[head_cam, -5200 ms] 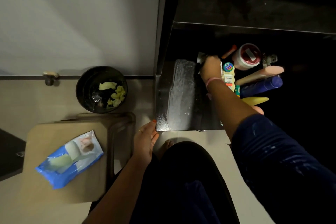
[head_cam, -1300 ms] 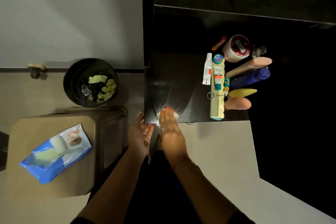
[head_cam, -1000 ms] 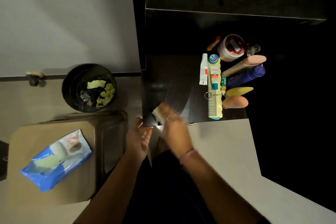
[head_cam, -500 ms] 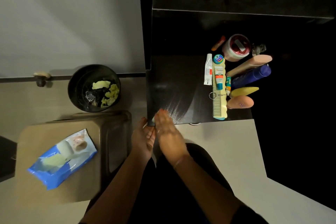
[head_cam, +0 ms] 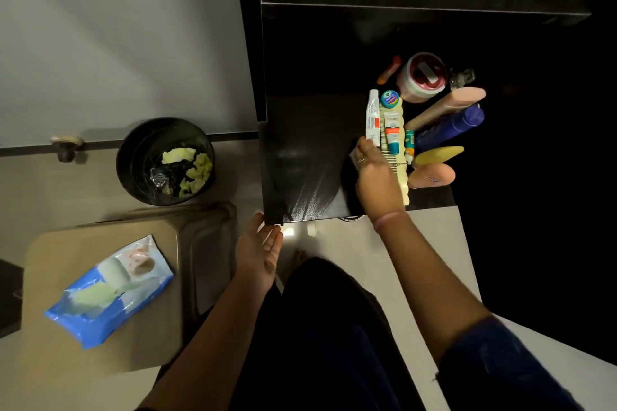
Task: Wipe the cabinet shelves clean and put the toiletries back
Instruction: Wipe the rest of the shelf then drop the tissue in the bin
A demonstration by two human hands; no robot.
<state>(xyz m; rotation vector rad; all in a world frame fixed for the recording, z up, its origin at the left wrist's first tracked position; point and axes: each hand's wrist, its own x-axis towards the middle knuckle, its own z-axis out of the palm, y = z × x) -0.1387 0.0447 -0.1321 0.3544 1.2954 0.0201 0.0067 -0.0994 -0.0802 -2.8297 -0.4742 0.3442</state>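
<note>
The dark shelf (head_cam: 300, 157) at centre frame shows wet streaks on its left half, so wiping looks partly done; the toiletries, among them a white tube (head_cam: 373, 117) and cream comb (head_cam: 402, 173), remain bunched at its right. The right hand (head_cam: 375, 182) reaches beside them, fingers curled, perhaps on a wipe, though I cannot tell. The left hand (head_cam: 258, 255) rests relaxed, fingers loose, at the shelf's lower-left corner

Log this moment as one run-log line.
right hand: on shelf beside comb | left hand: open at shelf corner | toiletries: right side
</note>
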